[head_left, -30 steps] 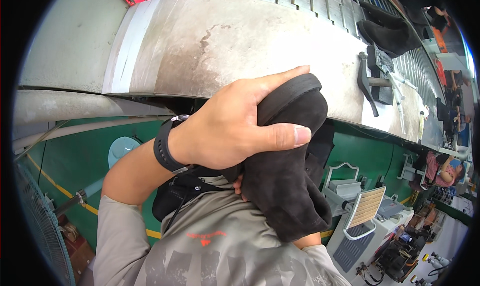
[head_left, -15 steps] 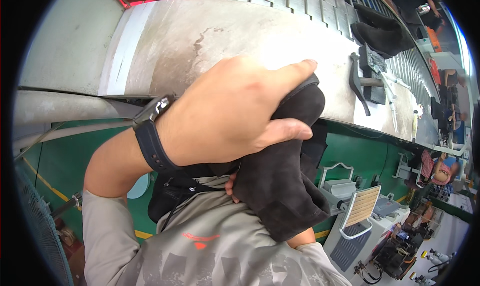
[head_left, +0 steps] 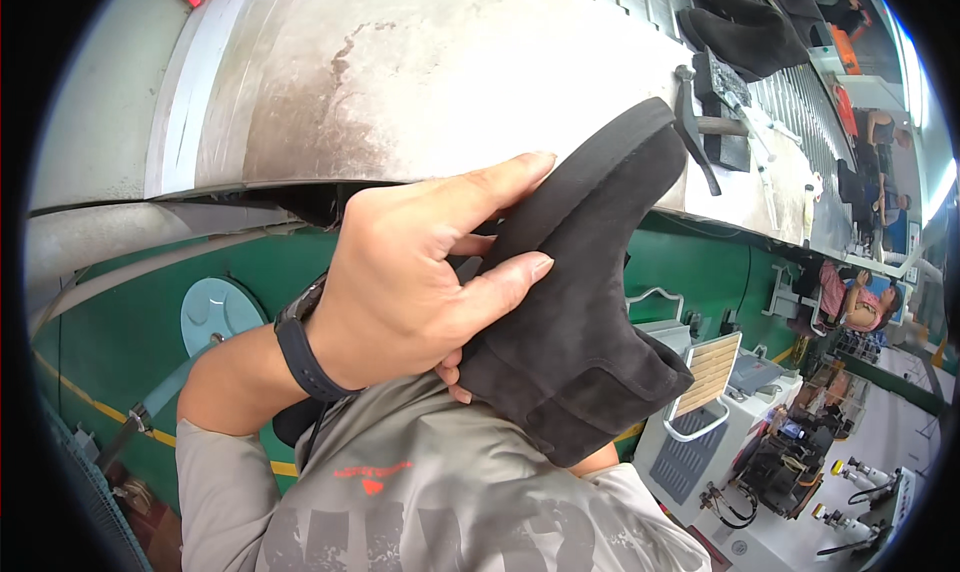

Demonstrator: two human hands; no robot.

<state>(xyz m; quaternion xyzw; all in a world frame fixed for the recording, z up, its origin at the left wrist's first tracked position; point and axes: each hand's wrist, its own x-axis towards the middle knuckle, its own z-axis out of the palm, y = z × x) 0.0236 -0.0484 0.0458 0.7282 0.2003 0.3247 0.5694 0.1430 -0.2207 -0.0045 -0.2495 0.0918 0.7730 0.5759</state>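
A dark suede ankle boot (head_left: 570,312) is tilted in front of my body, its sole edge toward the workbench and its shaft opening at the lower right. My left hand (head_left: 430,272), with a dark watch on the wrist, grips the boot by its sole edge. The thumb presses on the suede upper, and the index finger reaches over the sole side. Behind the boot my right hand (head_left: 453,377) is mostly hidden. Only its fingertips show at the boot's left edge, curled against it, with a bit of forearm below the shaft.
A pale, stained workbench (head_left: 420,82) spans the top. At its right lie a hammer (head_left: 692,122), a dark block (head_left: 722,87) and a white slender tool (head_left: 757,137). More dark boots (head_left: 745,42) rest on the roller conveyor. A blue round stool (head_left: 215,317) stands left; people work far right.
The boot has turned, so its sole edge and toe now extend up and right over the bench edge. My left hand has shifted left and down along it.
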